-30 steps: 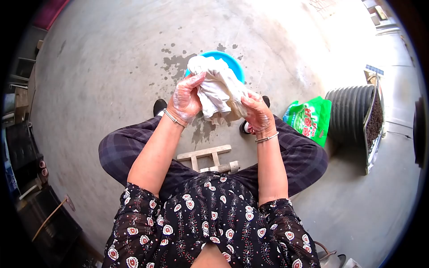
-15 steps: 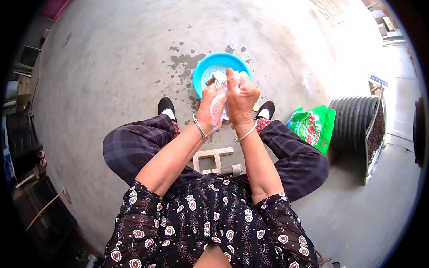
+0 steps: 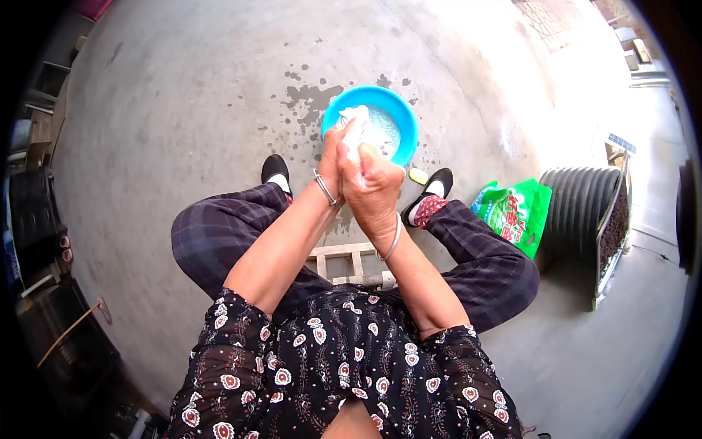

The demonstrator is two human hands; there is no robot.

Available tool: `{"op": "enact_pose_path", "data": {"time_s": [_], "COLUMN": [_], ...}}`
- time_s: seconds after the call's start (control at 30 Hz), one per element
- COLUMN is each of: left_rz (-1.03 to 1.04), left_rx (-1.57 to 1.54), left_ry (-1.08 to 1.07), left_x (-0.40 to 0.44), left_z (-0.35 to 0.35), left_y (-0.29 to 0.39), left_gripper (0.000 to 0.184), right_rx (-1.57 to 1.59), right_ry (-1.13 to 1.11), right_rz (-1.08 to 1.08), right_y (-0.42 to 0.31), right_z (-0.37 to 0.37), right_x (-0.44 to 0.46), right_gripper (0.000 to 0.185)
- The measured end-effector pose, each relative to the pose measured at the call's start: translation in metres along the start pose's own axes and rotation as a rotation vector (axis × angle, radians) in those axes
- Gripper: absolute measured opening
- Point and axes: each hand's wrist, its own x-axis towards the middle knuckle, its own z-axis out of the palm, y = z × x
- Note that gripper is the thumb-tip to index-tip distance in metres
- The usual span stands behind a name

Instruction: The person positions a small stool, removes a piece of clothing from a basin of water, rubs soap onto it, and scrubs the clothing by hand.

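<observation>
A wet white cloth (image 3: 354, 117) is bunched up between my two hands, and part of it sticks out beyond my fingers. My left hand (image 3: 331, 159) is closed around it on the left. Pressed close beside it, my right hand (image 3: 374, 184) is wrapped on the same cloth, slightly nearer to me. Both hands are over the near rim of a blue basin (image 3: 410, 139) that holds cloudy, sudsy water (image 3: 383, 130). My fingertips and the gripped part of the cloth are mostly hidden.
A yellow-green soap bar (image 3: 418, 175) lies by my right shoe (image 3: 439, 183). On the right are a green detergent bag (image 3: 513, 216) and a black ribbed tub (image 3: 578, 212). Water spots (image 3: 311, 99) mark the concrete floor. A wooden stool frame (image 3: 338, 252) shows between my legs.
My right hand has turned and come down toward me. The cloth now shows above my fingers, and more of the basin water and the soap bar is visible.
</observation>
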Motion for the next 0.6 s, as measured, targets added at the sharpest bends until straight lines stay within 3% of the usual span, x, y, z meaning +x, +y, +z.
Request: {"op": "enact_pose_path", "data": {"time_s": [0.07,0.1,0.13,0.17,0.23,0.3,0.37,0.43,0.47,0.5,0.6], "left_rz": [0.065,0.022,0.066,0.106,0.095,0.03,0.03,0.035,0.116,0.117,0.154], "left_rx": [0.295,-0.03,0.11,0.248,0.236,0.109,0.231,0.043,0.269,0.27,0.228], "left_ry": [0.098,-0.012,0.086,0.187,0.171,0.122,0.07,0.102,0.201,0.215,0.189], "left_x": [0.001,-0.008,-0.006,-0.007,-0.009,-0.006,-0.001,-0.009,-0.008,-0.009,-0.002], "left_z": [-0.012,-0.017,0.001,0.02,0.027,0.014,-0.001,0.002,0.018,0.025,0.018], "left_y": [-0.005,-0.014,-0.019,-0.023,-0.016,-0.009,0.001,-0.015,-0.022,-0.024,-0.015], "left_gripper": [0.035,0.03,0.026,0.023,0.02,0.019,0.018,0.018,0.017,0.014,0.016], "right_rx": [0.001,-0.013,-0.001,-0.038,0.027,-0.022,0.042,0.015,0.075,0.035,0.057], "right_ry": [0.017,0.066,0.059,0.096,0.058,0.053,0.038,0.066,0.047,0.064,0.064], "right_rz": [0.005,0.057,0.315,0.208,0.324,0.175,-0.043,0.136,0.388,0.292,0.25], "right_y": [0.006,0.019,0.031,0.048,0.049,0.024,0.005,0.025,0.04,0.067,0.028], "right_z": [0.002,0.006,0.001,-0.003,-0.004,0.001,0.006,0.004,-0.003,-0.001,0.0], "right_x": [-0.005,0.004,0.022,0.036,0.032,0.009,-0.011,0.007,0.026,0.035,0.02], "right_gripper": [0.032,0.032,0.032,0.032,0.031,0.032,0.03,0.031,0.034,0.036,0.036]}}
